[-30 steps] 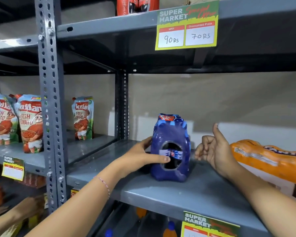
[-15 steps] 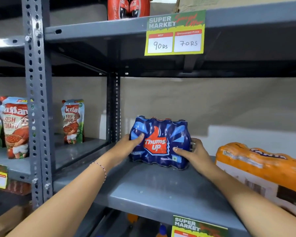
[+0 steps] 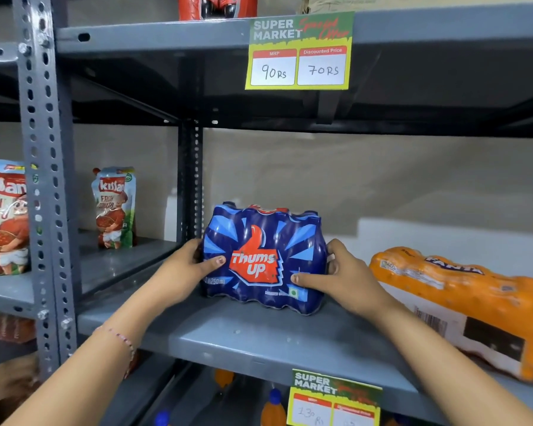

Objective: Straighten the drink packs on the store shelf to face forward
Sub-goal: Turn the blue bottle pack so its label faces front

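A blue Thums Up drink pack (image 3: 263, 241) stands upright on the grey metal shelf (image 3: 274, 339), its red logo face turned toward me. My left hand (image 3: 185, 269) grips its left side with the thumb across the front. My right hand (image 3: 339, 278) holds its right side, thumb on the lower front. To the right, an orange Fanta pack (image 3: 462, 296) lies tipped on its side, its top facing up and left, apart from my hands.
A perforated grey upright (image 3: 45, 192) divides this bay from the left one, where Kissan tomato pouches (image 3: 114, 207) stand. Price tags hang from the shelf above (image 3: 299, 50) and the shelf edge below (image 3: 333, 398). Another person's hand (image 3: 10, 379) shows at lower left.
The Thums Up pack was turned from end-on to logo-forward. Both hands moved to grip its sides and remain there; the view has drawn closer.
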`<state>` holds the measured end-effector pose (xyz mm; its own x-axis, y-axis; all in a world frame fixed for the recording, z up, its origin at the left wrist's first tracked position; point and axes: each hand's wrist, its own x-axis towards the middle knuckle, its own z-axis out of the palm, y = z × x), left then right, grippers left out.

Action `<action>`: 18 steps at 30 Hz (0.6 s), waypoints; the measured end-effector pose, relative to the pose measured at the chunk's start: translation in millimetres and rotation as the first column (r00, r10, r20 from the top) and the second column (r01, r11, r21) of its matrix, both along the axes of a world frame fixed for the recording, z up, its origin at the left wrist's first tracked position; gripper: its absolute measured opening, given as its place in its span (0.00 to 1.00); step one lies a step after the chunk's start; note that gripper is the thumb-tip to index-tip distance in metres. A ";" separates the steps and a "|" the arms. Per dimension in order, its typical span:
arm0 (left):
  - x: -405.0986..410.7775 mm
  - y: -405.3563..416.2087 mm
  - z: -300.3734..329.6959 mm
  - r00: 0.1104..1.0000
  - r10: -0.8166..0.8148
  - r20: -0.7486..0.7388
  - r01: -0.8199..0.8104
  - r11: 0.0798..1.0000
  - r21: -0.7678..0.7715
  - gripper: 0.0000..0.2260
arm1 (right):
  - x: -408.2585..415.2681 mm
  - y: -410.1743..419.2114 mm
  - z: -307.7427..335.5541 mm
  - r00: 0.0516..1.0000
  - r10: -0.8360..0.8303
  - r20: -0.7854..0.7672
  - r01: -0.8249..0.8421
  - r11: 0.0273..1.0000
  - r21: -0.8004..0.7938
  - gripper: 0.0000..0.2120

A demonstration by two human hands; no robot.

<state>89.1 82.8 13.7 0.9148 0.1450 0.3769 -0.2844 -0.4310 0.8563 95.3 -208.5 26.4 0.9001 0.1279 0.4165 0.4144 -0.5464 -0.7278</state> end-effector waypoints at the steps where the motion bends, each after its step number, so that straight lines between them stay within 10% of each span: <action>1: -8.8 3.0 -1.1 1.000 0.006 0.007 -0.006 1.000 0.007 0.21 | -7.6 1.7 -0.3 1.000 0.002 0.008 -0.002 1.000 -0.012 0.30; 18: -82.7 8.6 -5.9 0.999 0.034 0.007 -0.034 0.999 -0.039 0.19 | -85.3 6.4 7.1 0.999 0.003 -0.051 -0.009 0.992 -0.126 0.29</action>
<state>6.5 91.4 7.8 0.9063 0.1905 0.3773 -0.2767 -0.4073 0.8704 10.0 -202.1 33.5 0.9186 0.1817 0.3510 0.3824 -0.6328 -0.6733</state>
